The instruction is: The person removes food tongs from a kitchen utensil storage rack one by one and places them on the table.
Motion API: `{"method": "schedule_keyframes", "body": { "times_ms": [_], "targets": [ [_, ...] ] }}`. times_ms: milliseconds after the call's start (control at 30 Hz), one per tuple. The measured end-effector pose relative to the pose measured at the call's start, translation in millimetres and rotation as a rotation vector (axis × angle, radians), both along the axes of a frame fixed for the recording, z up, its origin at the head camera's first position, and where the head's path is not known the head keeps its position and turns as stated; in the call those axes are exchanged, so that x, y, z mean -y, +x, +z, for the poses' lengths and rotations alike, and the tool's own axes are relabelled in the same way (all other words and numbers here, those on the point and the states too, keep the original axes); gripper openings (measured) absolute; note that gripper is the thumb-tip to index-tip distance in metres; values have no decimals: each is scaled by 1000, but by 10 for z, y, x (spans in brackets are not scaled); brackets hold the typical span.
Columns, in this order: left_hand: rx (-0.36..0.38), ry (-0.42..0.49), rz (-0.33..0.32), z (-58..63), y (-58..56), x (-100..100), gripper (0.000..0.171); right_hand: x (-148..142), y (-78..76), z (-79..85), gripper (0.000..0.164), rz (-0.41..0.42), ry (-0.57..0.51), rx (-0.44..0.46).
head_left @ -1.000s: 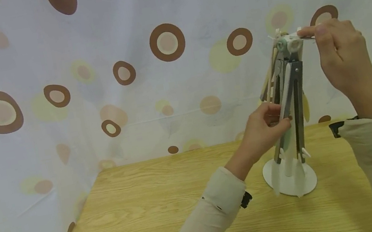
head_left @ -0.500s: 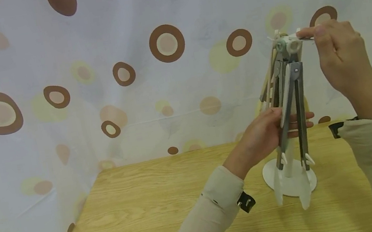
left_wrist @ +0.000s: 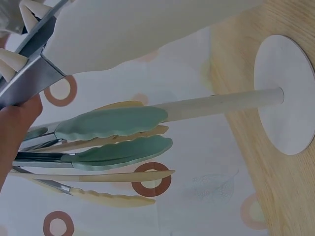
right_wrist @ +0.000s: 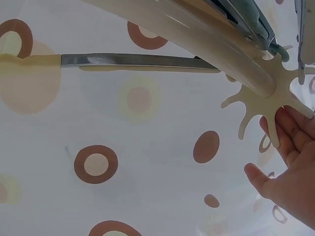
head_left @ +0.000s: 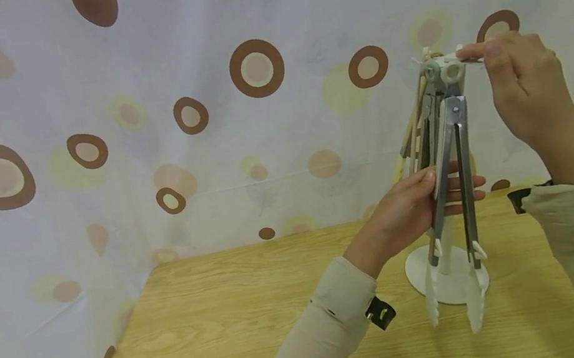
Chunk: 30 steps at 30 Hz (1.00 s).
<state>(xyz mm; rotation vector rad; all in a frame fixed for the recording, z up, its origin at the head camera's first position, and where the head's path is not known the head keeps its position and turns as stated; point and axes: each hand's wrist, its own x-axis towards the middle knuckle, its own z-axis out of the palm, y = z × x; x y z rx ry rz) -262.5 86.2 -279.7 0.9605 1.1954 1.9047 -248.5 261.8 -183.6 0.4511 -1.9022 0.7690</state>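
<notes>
A pair of white-tipped metal tongs (head_left: 461, 143) hangs at the near side of a white utensil stand (head_left: 448, 290), tips downward and slightly spread. My left hand (head_left: 398, 217) grips these tongs, thumb on one arm and fingers passing behind. The left wrist view shows the hand only at its edge, beside the tongs' metal arm. My right hand (head_left: 530, 81) touches the stand's top hook rack (right_wrist: 258, 105) with its fingers, the thumb apart from it. Teal-tipped tongs (left_wrist: 115, 122) and tongs with cream tips (left_wrist: 113, 198) hang on the far side.
The stand's round base rests on a wood-grain table (head_left: 232, 327), right of its middle. A cream-handled utensil (right_wrist: 138, 60) hangs near the pole. Behind the table hangs a white curtain (head_left: 217, 171) with brown and beige spots.
My left hand has gone from the side of the tongs to a grip with fingers reaching behind them. The tongs have turned toward me, tips lower in view. The right hand stays.
</notes>
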Motion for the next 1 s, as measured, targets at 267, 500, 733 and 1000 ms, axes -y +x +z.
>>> {"method": "schedule_keyframes", "body": {
  "times_ms": [267,500,733,1000],
  "targets": [
    [-43,18,11,29,-1,39,46,-18,-15,-5,38,5,-2,-7],
    [-71,52,-1,63,18,53,46,-40,-30,-19,38,-4,-7,-15],
    [-79,56,6,91,38,72,45,-33,-24,-18,39,-4,-8,-14],
    [-127,63,59,111,47,140,44,-34,-33,-11,37,-3,-2,-24]
  ]
}}
